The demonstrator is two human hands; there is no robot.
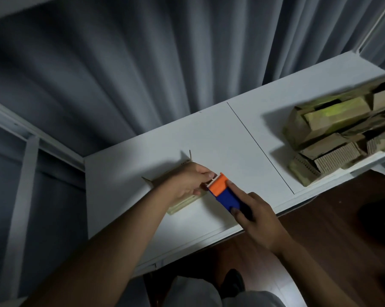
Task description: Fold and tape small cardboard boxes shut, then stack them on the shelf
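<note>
The right hand [257, 220] is gripping a tape dispenser [226, 192], blue in the body and orange at the cutter end, with the index finger lying straight along its top and the thumb curled round its near side. The left hand [190, 181] is curling its fingers at the dispenser's toothed cutter end, pinching there; the tape itself is too small to make out. Under the left hand a small cardboard box [182, 201] is lying on the white shelf [220, 138], its flaps sticking up at the far and left sides. Well apart to the right, a blurred pile of cardboard boxes [333, 134] is sitting on the same shelf. Grey curtains [142, 63] are hanging behind the shelf, and dark wooden floor [320, 218] is showing at near right.
</note>
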